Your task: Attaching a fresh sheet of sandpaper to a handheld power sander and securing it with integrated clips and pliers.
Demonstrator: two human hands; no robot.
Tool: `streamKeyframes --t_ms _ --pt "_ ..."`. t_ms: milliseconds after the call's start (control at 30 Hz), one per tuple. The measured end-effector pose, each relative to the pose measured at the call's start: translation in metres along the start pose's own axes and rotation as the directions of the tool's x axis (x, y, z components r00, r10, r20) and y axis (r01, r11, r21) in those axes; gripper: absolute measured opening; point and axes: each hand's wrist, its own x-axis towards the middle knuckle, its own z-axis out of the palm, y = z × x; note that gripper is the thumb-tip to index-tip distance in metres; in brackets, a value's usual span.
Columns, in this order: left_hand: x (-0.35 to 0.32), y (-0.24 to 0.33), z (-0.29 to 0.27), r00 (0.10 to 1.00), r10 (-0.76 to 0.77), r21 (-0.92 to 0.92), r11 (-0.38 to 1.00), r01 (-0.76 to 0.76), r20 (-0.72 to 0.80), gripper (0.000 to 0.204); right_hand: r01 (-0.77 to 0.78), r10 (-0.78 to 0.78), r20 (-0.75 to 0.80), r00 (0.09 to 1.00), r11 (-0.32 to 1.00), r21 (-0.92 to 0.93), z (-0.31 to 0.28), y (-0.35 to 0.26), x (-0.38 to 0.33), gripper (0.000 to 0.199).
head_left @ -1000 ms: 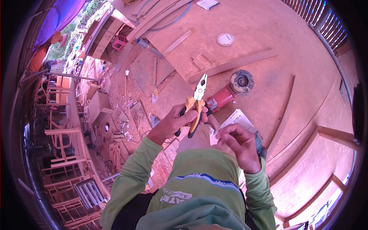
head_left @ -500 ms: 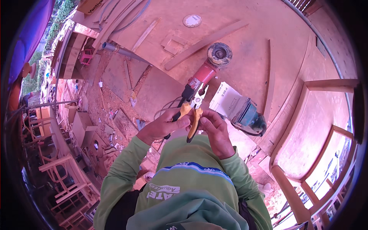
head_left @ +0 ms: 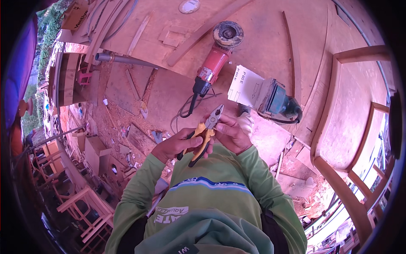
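My left hand is closed around the handles of a pair of combination pliers, yellow and black with a bare metal head. The head points up and away from me, and the jaws look nearly together. At the right side of the pliers, my right hand has its thumb and curled fingers closed against the neck just below the head. Both hands are in front of my green shirt. Beyond them lies a red angle grinder with a round disc at its far end. A teal sander rests to the right.
A white printed sheet sticks out from the sander. A dark cable loops behind the grinder. Wood strips and a round lid lie farther off. Wooden frames stand at right; chair frames and a cardboard box at left.
The pliers have turned from jaws apart to nearly together. My right hand has shifted up to the pliers' neck. The view has moved, so the grinder and sander appear higher.
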Motion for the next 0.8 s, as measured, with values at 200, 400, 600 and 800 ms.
streamKeyframes --t_ms 200,400,600,800 --pt "0.008 -0.024 0.003 0.995 0.002 -0.132 0.991 0.010 0.095 0.051 0.106 -0.105 0.020 0.994 0.993 -0.044 -0.019 0.009 -0.007 0.039" --pt "0.016 -0.043 0.024 0.958 0.152 0.245 0.965 -0.091 -0.242 0.060 0.129 -0.137 -0.223 0.965 0.990 -0.049 -0.035 0.012 0.000 0.015" --pt "0.046 -0.066 0.057 0.542 0.646 0.821 0.547 0.163 -0.538 0.044 0.136 -0.156 -0.191 0.969 0.984 -0.112 -0.028 0.004 0.008 0.016" --pt "0.047 -0.056 0.064 0.548 0.406 0.442 0.894 -0.072 -0.731 0.030 0.102 -0.028 -0.189 0.982 0.915 0.391 -0.046 -0.016 0.014 0.035"
